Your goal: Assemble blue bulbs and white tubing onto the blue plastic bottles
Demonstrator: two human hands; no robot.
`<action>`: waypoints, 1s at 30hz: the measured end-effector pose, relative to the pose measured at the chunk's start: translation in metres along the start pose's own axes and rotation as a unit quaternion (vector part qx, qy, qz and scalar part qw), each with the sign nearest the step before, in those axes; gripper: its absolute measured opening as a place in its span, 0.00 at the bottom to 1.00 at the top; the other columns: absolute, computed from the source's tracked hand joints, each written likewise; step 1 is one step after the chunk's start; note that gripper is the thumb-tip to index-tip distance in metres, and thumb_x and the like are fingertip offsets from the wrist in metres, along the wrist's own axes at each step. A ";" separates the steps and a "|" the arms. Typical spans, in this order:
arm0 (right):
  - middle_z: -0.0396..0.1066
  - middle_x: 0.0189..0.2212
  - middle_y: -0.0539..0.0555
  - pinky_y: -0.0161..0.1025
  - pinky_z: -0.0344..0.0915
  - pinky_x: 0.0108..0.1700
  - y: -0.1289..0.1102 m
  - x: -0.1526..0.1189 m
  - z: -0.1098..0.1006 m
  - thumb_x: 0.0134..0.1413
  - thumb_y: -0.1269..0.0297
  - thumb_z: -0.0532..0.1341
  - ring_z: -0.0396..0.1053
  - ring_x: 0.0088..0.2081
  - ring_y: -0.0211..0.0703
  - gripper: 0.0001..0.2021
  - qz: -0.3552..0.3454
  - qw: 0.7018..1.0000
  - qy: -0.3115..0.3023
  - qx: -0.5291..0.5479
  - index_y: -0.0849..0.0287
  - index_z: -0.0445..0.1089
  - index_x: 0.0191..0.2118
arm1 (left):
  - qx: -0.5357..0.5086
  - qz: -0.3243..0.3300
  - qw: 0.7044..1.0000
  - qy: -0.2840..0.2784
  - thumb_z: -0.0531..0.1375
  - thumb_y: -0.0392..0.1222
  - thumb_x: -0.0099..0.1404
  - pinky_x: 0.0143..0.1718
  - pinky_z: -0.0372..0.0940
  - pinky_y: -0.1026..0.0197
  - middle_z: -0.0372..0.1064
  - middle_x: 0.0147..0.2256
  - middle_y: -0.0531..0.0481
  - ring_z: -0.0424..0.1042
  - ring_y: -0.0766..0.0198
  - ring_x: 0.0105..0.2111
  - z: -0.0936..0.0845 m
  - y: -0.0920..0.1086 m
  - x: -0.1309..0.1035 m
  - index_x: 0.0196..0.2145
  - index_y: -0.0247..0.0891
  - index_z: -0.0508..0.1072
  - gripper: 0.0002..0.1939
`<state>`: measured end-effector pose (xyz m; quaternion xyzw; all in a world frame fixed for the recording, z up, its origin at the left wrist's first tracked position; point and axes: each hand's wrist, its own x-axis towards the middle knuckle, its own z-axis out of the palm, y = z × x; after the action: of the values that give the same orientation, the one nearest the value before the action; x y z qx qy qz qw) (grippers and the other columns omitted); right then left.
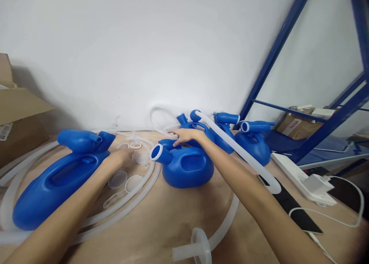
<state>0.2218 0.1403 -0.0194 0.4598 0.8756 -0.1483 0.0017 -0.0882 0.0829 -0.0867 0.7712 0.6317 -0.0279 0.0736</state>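
Observation:
My left hand (123, 158), smeared by motion, reaches down beside several clear plastic caps (117, 180) and a small white ring (135, 145); its fingers cannot be made out. Next to that arm stands a large blue plastic jug (62, 175) with a moulded handle and a blue spout piece (79, 140) lying on top. My right hand (187, 135) is stretched out with thumb and fingers apart, just above and behind the middle blue jug (188, 167). That jug's open white-rimmed mouth points left. I see nothing held in the right hand.
More blue jugs (253, 144) stand at the back right, one near a ribbed white hose (236, 146). Clear tubing (150, 183) loops over the table. A flanged tube end (198, 246) lies in front. A power strip (302, 179), black phone (300, 210), cardboard box (25, 121) and blue rack (276, 52) flank it.

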 end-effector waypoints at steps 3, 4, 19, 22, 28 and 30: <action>0.77 0.58 0.59 0.51 0.66 0.64 -0.002 0.021 0.011 0.39 0.66 0.78 0.75 0.59 0.60 0.46 0.022 0.998 -0.015 -0.050 0.54 0.67 0.68 | 0.032 -0.032 0.998 -0.039 0.63 0.50 0.72 0.49 0.73 0.48 0.75 0.48 0.43 0.76 0.56 0.46 0.002 0.004 -0.001 0.50 0.34 0.76 0.17; 0.79 0.55 0.59 0.53 0.66 0.64 -0.003 0.023 0.013 0.38 0.67 0.78 0.75 0.58 0.61 0.44 0.022 0.998 -0.015 -0.055 0.53 0.69 0.66 | 0.035 -0.035 0.998 -0.037 0.63 0.49 0.72 0.50 0.73 0.47 0.76 0.50 0.40 0.76 0.53 0.48 0.001 0.006 -0.001 0.51 0.35 0.76 0.17; 0.69 0.58 0.59 0.54 0.60 0.68 -0.057 -0.065 0.002 0.50 0.54 0.73 0.68 0.61 0.54 0.45 -0.188 0.873 0.398 0.210 0.55 0.56 0.71 | -0.244 0.098 0.921 0.287 0.58 0.65 0.68 0.49 0.74 0.48 0.79 0.48 0.40 0.79 0.47 0.46 -0.092 0.059 -0.069 0.61 0.39 0.74 0.34; 0.68 0.61 0.59 0.57 0.60 0.68 -0.084 -0.069 0.013 0.55 0.60 0.68 0.66 0.62 0.55 0.42 -0.223 0.861 0.429 0.157 0.52 0.52 0.73 | -0.345 0.181 0.866 0.314 0.63 0.64 0.65 0.43 0.78 0.54 0.77 0.50 0.44 0.78 0.52 0.46 -0.095 0.083 -0.087 0.61 0.43 0.76 0.33; 0.57 0.68 0.57 0.61 0.62 0.69 -0.101 -0.072 0.025 0.62 0.68 0.61 0.61 0.67 0.57 0.45 -0.266 0.844 0.461 0.061 0.41 0.36 0.77 | -0.306 0.213 0.853 0.364 0.65 0.60 0.65 0.42 0.79 0.55 0.76 0.49 0.45 0.76 0.55 0.44 -0.086 0.101 -0.094 0.62 0.45 0.74 0.31; 0.52 0.69 0.58 0.61 0.67 0.67 -0.099 -0.070 0.028 0.63 0.69 0.62 0.60 0.67 0.58 0.45 -0.276 0.833 0.477 0.052 0.38 0.36 0.76 | -0.267 0.220 0.857 0.382 0.64 0.58 0.66 0.42 0.78 0.55 0.76 0.51 0.46 0.76 0.56 0.43 -0.084 0.102 -0.094 0.60 0.45 0.75 0.28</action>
<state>0.1789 0.0237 -0.0104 0.2121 0.8491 0.0499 -0.4812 -0.0115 -0.0149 0.0165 0.7911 0.4070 0.4554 0.0339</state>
